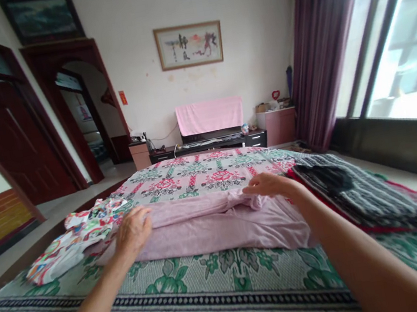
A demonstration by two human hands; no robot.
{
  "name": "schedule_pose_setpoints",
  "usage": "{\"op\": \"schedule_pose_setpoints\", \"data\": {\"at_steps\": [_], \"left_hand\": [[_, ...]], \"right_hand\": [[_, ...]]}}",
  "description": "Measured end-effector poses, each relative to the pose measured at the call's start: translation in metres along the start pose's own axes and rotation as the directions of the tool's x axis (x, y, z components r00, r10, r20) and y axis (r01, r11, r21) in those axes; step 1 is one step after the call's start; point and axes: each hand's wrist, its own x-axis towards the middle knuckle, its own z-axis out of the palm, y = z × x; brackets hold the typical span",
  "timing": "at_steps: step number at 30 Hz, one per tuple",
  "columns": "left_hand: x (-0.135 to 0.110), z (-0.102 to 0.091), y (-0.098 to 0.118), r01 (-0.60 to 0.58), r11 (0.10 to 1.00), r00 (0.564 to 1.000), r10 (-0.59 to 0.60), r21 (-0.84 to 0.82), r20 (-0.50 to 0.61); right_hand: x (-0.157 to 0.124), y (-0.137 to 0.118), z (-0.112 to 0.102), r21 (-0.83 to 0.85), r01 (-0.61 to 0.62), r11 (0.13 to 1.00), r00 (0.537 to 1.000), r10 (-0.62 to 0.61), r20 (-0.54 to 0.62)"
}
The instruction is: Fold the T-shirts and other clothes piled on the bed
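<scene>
Here I had both hands down on the pink garment (212,227), which lay across the middle of the frame on the patterned bed cover (230,285). To do the fold well, I judged that the left hand (133,232) should press its end flat while the other drew the doubled edge straight, so no crease got trapped along the top. The left hand lay open, fingers spread and palm down on the cloth at centre left, gripping nothing. The right hand (271,185), right of centre, rested on a bunched ridge of the fabric; its fingers seemed to pinch that ridge, though the fingertips were hidden in the folds and I could not tell for certain. A colourful printed cloth (74,239) lay at the left, and a dark striped folded piece (359,194) at the right.
</scene>
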Motion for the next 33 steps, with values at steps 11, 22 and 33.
{"op": "schedule_pose_setpoints", "data": {"at_steps": [11, 22, 33], "left_hand": [[0.004, 0.033, 0.163, -0.207, 0.907, 0.944, 0.284, -0.366, 0.170], [0.037, 0.037, 0.204, 0.099, 0.935, 0.908, 0.056, -0.341, 0.416], [0.050, 0.031, 0.212, 0.128, 0.756, 0.966, 0.052, -0.642, 0.253]], "right_hand": [[0.006, -0.005, 0.006, -0.032, 0.114, 0.993, 0.981, -0.118, -0.157], [-0.003, 0.008, -0.015, 0.200, 0.227, 0.953, 0.972, -0.210, -0.106], [-0.025, 0.006, -0.038, 0.262, 0.161, 0.952, 0.983, -0.179, 0.045]]}}
